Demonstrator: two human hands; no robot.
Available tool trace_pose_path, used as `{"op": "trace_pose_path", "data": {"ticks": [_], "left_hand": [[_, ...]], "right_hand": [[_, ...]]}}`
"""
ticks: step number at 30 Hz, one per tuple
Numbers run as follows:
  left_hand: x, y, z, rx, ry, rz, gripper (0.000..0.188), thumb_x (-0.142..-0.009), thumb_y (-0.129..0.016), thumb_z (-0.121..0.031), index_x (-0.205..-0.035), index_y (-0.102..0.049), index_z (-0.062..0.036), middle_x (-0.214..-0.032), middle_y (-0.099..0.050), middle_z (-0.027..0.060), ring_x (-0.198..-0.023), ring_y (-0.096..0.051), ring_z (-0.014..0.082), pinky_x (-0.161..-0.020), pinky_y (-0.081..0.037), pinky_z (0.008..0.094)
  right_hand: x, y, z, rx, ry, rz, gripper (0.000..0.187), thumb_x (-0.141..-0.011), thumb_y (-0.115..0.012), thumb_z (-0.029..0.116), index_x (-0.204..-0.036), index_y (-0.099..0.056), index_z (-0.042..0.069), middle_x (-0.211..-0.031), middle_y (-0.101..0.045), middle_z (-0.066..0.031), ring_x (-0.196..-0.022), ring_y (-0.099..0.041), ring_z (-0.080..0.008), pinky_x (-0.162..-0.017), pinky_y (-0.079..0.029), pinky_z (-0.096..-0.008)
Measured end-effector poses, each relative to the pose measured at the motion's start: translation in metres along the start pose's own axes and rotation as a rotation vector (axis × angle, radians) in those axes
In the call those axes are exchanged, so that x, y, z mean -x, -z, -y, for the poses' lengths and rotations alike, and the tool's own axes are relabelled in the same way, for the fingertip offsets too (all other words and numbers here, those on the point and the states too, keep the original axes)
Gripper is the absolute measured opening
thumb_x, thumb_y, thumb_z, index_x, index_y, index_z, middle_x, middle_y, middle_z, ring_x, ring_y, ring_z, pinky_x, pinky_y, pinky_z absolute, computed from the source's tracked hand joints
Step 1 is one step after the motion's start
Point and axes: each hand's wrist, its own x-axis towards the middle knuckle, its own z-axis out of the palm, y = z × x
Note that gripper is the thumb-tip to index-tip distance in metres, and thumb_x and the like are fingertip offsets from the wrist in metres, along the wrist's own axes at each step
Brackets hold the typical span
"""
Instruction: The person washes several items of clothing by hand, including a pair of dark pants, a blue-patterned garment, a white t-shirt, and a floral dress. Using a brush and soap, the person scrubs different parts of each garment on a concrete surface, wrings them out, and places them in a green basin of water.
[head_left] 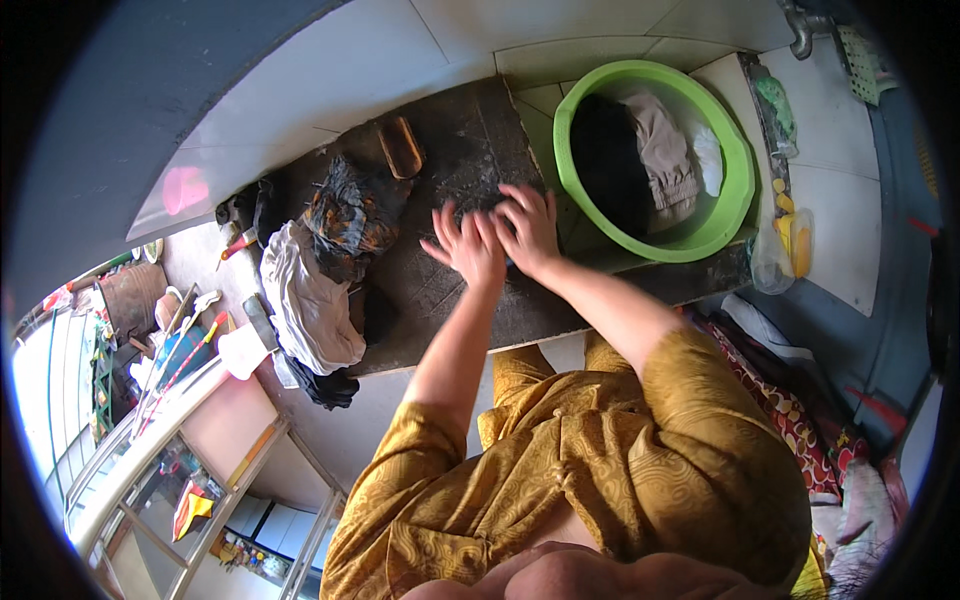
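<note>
A: Why's your cloth split up?
B: Beige cloth (660, 150) and black cloth (605, 165) lie inside the green tub (685, 250), prob. so its wall contains them. Patterned cloth (350, 225) and white cloth (305, 305) sit well left of the tub, maybe to leave you counter (465, 140) room.
A: And your grip?
B: L hand (470, 245) and R hand (528, 230) are just left of the tub, fingers spread wide, blurred. Nothing visibly held; can't tell if your palms touch the surface.
</note>
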Motion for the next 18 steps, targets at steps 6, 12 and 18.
{"op": "trace_pose_path", "data": {"ticks": [6,12,18], "left_hand": [[0.037,0.003,0.019,0.306,-0.134,0.16,0.03,-0.102,-0.04,-0.028,-0.092,-0.063,-0.0111,-0.091,-0.061,0.0063,-0.1,-0.059,0.0272,-0.108,-0.027,0.0529],[-0.06,-0.012,0.001,0.059,-0.02,-0.054,0.031,-0.099,-0.047,-0.035,-0.093,-0.068,-0.012,-0.119,-0.063,0.0056,-0.13,-0.047,0.026,-0.115,-0.014,0.0591],[0.086,0.026,0.002,0.389,-0.137,-0.04,0.025,-0.1,-0.043,-0.025,-0.099,-0.062,-0.0096,-0.113,-0.06,0.0089,-0.12,-0.05,0.0309,-0.113,-0.019,0.0577]], "right_hand": [[0.03,0.0,-0.007,0.018,0.186,0.143,0.014,-0.09,-0.059,0.023,-0.09,-0.066,0.011,-0.102,-0.063,-0.0049,-0.11,-0.053,-0.0282,-0.107,-0.035,-0.0482],[-0.056,-0.027,0.003,0.083,0.063,-0.137,0.019,-0.088,-0.064,0.032,-0.082,-0.067,0.014,-0.116,-0.064,0.0017,-0.121,-0.051,-0.0241,-0.112,-0.022,-0.0563],[0.077,0.018,0.003,-0.166,0.124,0.063,0.013,-0.087,-0.062,0.023,-0.092,-0.061,0.011,-0.118,-0.056,-0.0079,-0.122,-0.049,-0.0305,-0.111,-0.028,-0.0581]]}}
